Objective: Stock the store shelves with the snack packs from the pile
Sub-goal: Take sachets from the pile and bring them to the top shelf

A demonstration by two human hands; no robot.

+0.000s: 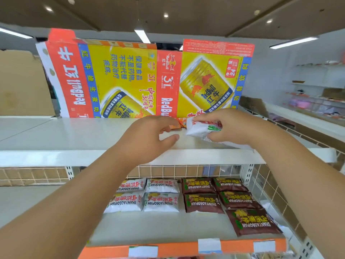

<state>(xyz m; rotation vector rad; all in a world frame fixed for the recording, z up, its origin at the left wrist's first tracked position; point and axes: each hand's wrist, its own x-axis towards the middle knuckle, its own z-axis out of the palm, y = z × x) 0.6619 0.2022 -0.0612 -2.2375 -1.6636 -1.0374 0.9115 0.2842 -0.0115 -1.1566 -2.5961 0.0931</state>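
Note:
On the white top shelf (74, 135), my right hand (233, 126) grips a white snack pack (199, 128) with red and green print. My left hand (149, 135) lies beside it, fingers curled onto a small orange pack (172, 126); the thumb is free below. More orange packs (182, 121) peek out between the two hands, mostly hidden. On the shelf below, white packs (160, 202) lie in rows at the left and brown packs (203, 202) at the right, all flat.
Flattened Red Bull cartons (115, 79) stand upright along the back of the top shelf. A brown cardboard box (22, 83) sits at far left. The lower shelf has an orange front strip (186, 249) with price tags. Other shelving stands at far right (317, 101).

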